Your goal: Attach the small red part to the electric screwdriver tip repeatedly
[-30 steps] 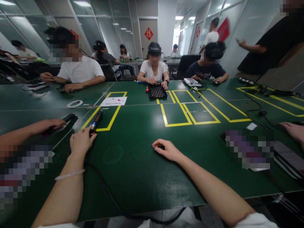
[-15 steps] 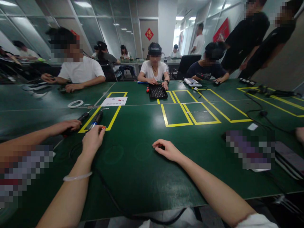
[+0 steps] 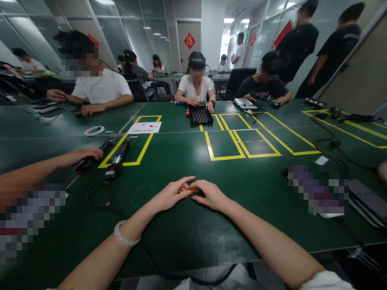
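Head camera, below frame centre: my left hand (image 3: 172,195) and right hand (image 3: 213,195) meet at a small orange piece (image 3: 192,191), shape unclear; which grip clamps it, I can't tell. Likely two-handed handling, calling next for steady pressure.

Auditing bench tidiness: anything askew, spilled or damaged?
Mildly: the cylindrical tool straddles the near line of the left yellow outline, its near end sticking out while the rest sits inside. No spill or damage shows; the orange piece is too small to judge.
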A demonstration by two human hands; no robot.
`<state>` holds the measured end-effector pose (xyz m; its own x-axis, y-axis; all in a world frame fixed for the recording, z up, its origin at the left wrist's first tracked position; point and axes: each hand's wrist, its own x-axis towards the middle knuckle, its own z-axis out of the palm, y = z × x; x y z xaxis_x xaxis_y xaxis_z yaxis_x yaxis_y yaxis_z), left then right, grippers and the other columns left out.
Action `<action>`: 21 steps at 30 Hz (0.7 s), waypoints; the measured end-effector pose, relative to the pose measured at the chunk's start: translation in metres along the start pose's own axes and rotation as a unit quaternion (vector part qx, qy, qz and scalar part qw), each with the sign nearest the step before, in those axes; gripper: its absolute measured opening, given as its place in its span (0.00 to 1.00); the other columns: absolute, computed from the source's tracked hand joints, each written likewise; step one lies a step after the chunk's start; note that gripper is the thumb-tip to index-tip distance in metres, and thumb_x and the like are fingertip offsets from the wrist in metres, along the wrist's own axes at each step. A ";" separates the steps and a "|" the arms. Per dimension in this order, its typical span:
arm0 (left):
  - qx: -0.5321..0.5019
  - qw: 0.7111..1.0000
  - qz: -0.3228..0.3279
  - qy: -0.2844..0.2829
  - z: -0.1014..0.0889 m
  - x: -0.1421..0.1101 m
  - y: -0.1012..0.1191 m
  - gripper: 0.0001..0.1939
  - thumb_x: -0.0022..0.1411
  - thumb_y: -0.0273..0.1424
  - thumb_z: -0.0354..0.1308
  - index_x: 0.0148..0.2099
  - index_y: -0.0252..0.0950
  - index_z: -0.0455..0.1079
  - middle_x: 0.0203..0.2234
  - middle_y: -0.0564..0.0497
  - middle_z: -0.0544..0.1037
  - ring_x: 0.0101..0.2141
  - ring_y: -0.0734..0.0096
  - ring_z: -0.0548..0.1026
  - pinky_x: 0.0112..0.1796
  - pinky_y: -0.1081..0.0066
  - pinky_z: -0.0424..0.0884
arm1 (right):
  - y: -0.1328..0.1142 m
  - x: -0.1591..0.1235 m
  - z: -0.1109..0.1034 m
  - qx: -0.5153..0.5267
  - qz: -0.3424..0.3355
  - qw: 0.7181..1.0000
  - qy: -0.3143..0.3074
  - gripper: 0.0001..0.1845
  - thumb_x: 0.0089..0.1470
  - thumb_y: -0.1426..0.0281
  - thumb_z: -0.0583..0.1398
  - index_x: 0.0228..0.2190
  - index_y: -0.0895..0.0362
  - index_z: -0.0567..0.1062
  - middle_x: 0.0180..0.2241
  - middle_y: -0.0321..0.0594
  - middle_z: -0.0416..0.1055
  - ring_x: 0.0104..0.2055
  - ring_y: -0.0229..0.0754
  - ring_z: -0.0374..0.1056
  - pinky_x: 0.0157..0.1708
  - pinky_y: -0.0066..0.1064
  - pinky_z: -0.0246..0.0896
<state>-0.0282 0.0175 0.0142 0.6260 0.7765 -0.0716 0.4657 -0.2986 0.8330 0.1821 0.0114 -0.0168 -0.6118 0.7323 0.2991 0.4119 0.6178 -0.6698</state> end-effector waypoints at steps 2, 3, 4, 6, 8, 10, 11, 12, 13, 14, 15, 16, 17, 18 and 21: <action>-0.015 1.000 0.001 -0.005 0.002 0.000 0.000 0.29 0.64 0.38 0.50 0.65 0.37 0.53 0.34 0.51 0.73 0.33 0.73 0.72 0.37 0.72 0.68 | -0.003 0.000 -0.001 -0.008 0.002 1.000 -0.002 0.08 0.55 0.73 0.61 0.39 0.55 0.71 0.35 0.38 0.71 0.37 0.41 0.67 0.38 0.30 0.61; -0.022 1.000 0.000 -0.007 0.002 0.000 0.000 0.29 0.64 0.38 0.50 0.65 0.37 0.53 0.33 0.51 0.73 0.33 0.73 0.72 0.37 0.72 0.68 | -0.004 0.001 -0.001 -0.004 0.005 1.000 -0.001 0.06 0.56 0.73 0.60 0.38 0.55 0.71 0.34 0.38 0.71 0.37 0.40 0.67 0.38 0.30 0.61; -0.027 1.000 0.000 -0.006 0.002 0.000 0.000 0.29 0.65 0.38 0.50 0.65 0.37 0.53 0.33 0.51 0.73 0.33 0.73 0.73 0.37 0.72 0.68 | -0.003 0.000 -0.001 0.004 0.009 1.000 0.002 0.05 0.56 0.72 0.60 0.37 0.55 0.71 0.34 0.38 0.71 0.36 0.40 0.67 0.37 0.29 0.61; -0.034 0.999 0.000 -0.002 0.002 0.000 0.002 0.29 0.64 0.38 0.51 0.65 0.37 0.53 0.35 0.51 0.74 0.34 0.72 0.74 0.38 0.71 0.69 | -0.001 0.000 0.000 0.031 0.018 0.999 0.011 0.05 0.57 0.72 0.59 0.38 0.56 0.71 0.34 0.38 0.71 0.35 0.39 0.67 0.37 0.29 0.61; -0.033 0.999 0.004 0.008 0.002 -0.001 0.003 0.28 0.62 0.37 0.53 0.63 0.38 0.55 0.37 0.49 0.76 0.37 0.71 0.75 0.40 0.69 0.70 | 0.002 0.000 0.001 0.066 0.030 0.997 0.026 0.06 0.57 0.73 0.59 0.38 0.56 0.70 0.34 0.37 0.71 0.34 0.38 0.67 0.36 0.28 0.62; -0.018 0.999 0.009 0.026 0.002 -0.001 0.004 0.24 0.60 0.36 0.56 0.58 0.38 0.59 0.39 0.49 0.76 0.39 0.69 0.75 0.43 0.67 0.70 | 0.005 0.000 0.001 0.093 0.042 0.994 0.041 0.06 0.57 0.72 0.59 0.38 0.56 0.70 0.33 0.36 0.71 0.33 0.37 0.67 0.35 0.27 0.62; -0.007 0.999 0.012 0.035 0.002 -0.002 0.005 0.21 0.60 0.35 0.56 0.55 0.38 0.61 0.40 0.49 0.77 0.40 0.68 0.75 0.44 0.67 0.70 | 0.006 0.001 0.001 0.104 0.044 0.993 0.042 0.06 0.57 0.72 0.59 0.38 0.56 0.70 0.33 0.36 0.71 0.33 0.37 0.67 0.35 0.27 0.62; 0.005 0.999 0.014 0.044 0.003 -0.002 0.005 0.18 0.60 0.35 0.55 0.52 0.38 0.63 0.40 0.49 0.77 0.40 0.68 0.75 0.44 0.66 0.70 | 0.007 0.001 0.001 0.112 0.047 0.992 0.044 0.06 0.56 0.72 0.59 0.38 0.56 0.70 0.33 0.36 0.71 0.33 0.37 0.67 0.35 0.27 0.62; 0.015 0.998 0.016 0.051 0.003 -0.002 0.006 0.15 0.61 0.35 0.55 0.50 0.38 0.63 0.40 0.49 0.77 0.40 0.68 0.75 0.44 0.66 0.70 | 0.007 0.001 0.001 0.117 0.049 0.991 0.046 0.06 0.56 0.72 0.59 0.38 0.57 0.70 0.33 0.37 0.71 0.33 0.37 0.67 0.35 0.27 0.62; 0.024 0.998 0.017 0.055 0.003 -0.002 0.006 0.13 0.61 0.35 0.54 0.48 0.38 0.64 0.40 0.49 0.77 0.40 0.68 0.75 0.44 0.67 0.70 | 0.007 0.001 0.000 0.120 0.050 0.990 0.046 0.06 0.56 0.72 0.59 0.38 0.57 0.70 0.34 0.37 0.72 0.33 0.37 0.67 0.35 0.27 0.62; 0.032 0.998 0.017 0.058 0.004 -0.002 0.007 0.12 0.62 0.35 0.53 0.47 0.38 0.64 0.40 0.49 0.77 0.41 0.68 0.75 0.44 0.67 0.70 | 0.006 0.001 0.000 0.120 0.052 0.990 0.048 0.06 0.55 0.73 0.60 0.38 0.56 0.70 0.34 0.36 0.72 0.33 0.36 0.67 0.34 0.27 0.62; 0.037 0.997 0.017 0.059 0.004 -0.002 0.008 0.11 0.63 0.35 0.52 0.47 0.39 0.64 0.40 0.49 0.77 0.41 0.68 0.76 0.44 0.68 0.70 | 0.006 0.001 0.000 0.119 0.054 0.990 0.050 0.07 0.55 0.73 0.60 0.38 0.56 0.70 0.33 0.36 0.71 0.32 0.36 0.66 0.34 0.27 0.62; 0.040 0.997 0.015 0.058 0.004 -0.003 0.009 0.11 0.63 0.35 0.52 0.47 0.39 0.64 0.40 0.50 0.77 0.41 0.68 0.76 0.44 0.68 0.70 | 0.006 0.001 0.000 0.117 0.056 0.990 0.052 0.09 0.54 0.73 0.61 0.39 0.56 0.70 0.33 0.36 0.71 0.32 0.36 0.66 0.34 0.27 0.62; 0.042 0.997 0.013 0.057 0.003 -0.003 0.010 0.11 0.63 0.35 0.52 0.47 0.39 0.64 0.40 0.50 0.77 0.41 0.69 0.76 0.43 0.69 0.70 | 0.006 0.001 -0.001 0.116 0.056 0.990 0.053 0.10 0.53 0.73 0.61 0.39 0.56 0.70 0.33 0.36 0.71 0.32 0.36 0.66 0.34 0.27 0.62; 0.042 0.998 0.006 0.043 0.003 -0.004 0.013 0.12 0.65 0.36 0.50 0.49 0.39 0.62 0.37 0.51 0.78 0.39 0.69 0.76 0.42 0.70 0.70 | 0.006 0.001 -0.001 0.125 0.056 0.989 0.054 0.07 0.54 0.73 0.60 0.37 0.57 0.71 0.32 0.35 0.70 0.31 0.36 0.65 0.33 0.26 0.60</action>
<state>-0.0229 0.0086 0.0238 0.5778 0.8161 -0.0106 0.5116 -0.3520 0.7838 0.1844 0.0160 -0.0197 -0.4904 0.8265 0.2762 0.2849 0.4516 -0.8455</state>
